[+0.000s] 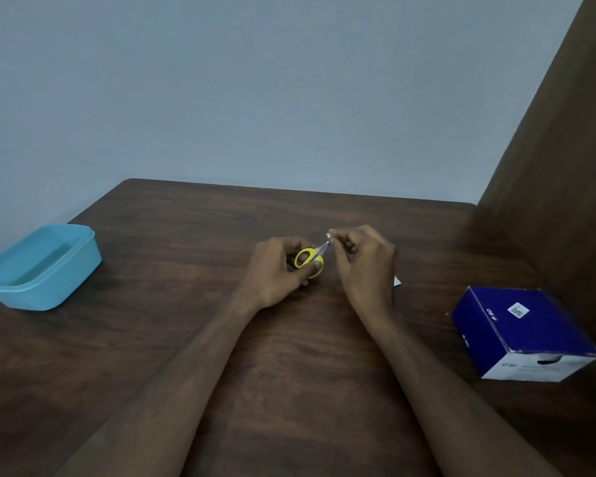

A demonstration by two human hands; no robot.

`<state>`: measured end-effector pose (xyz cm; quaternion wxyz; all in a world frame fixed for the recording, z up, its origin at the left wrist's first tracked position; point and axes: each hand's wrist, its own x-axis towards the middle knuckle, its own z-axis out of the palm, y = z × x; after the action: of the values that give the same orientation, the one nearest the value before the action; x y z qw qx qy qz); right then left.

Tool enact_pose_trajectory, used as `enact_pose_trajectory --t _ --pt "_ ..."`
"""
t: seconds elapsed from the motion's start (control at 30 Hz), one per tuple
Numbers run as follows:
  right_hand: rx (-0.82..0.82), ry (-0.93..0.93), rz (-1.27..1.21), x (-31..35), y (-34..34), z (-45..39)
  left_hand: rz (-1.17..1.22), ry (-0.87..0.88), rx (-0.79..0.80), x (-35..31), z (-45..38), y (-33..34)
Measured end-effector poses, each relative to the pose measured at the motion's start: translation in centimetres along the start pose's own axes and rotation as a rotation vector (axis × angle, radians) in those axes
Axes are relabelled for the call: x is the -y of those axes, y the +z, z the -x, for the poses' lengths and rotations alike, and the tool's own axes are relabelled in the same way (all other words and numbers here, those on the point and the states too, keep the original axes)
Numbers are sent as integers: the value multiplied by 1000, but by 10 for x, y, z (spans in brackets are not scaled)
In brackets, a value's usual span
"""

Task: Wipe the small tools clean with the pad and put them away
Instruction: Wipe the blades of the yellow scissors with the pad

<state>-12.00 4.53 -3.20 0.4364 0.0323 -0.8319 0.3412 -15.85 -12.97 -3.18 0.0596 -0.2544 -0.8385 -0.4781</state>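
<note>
Small scissors with yellow handles (pixel 308 261) are held just above the middle of the brown table (pixel 289 356). My left hand (pixel 277 273) grips the handles, thumb across the lower loop. The short metal blades (pixel 321 249) point up and to the right. My right hand (pixel 363 259) pinches a small white pad (pixel 328 235) against the blade tips. Most of the pad is hidden by the fingers.
A light blue open plastic container (pixel 40 266) stands at the table's left edge. A dark blue cardboard box (pixel 523 333) lies at the right. A white scrap (pixel 396 281) peeks out behind my right hand. A brown panel (pixel 565 149) rises at the right.
</note>
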Motion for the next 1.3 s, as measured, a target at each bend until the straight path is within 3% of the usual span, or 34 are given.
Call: enact_pose_trajectory --t 0.17,0.3,0.37,0.57,0.73,0.83,1.03,1.3 --pt "-149 107 -56 -5 -11 -9 -7 -1 37 5 -2 -2" --pt "52 -101 -31 5 -7 4 -10 0 17 7 -3 -3" --pt "109 -109 5 4 -1 5 -8 2 26 5 -2 -3" --pt "-87 -5 4 0 -8 -7 85 -79 37 3 -1 -3" --pt "193 -142 -9 8 0 9 120 -110 24 11 -4 1" --pt "165 -112 13 2 4 5 153 -118 41 12 -6 2" --pt "-104 -10 18 5 -9 -7 171 -131 46 9 -6 -1" --pt "22 543 -392 1 2 2 193 -94 34 4 -2 1"
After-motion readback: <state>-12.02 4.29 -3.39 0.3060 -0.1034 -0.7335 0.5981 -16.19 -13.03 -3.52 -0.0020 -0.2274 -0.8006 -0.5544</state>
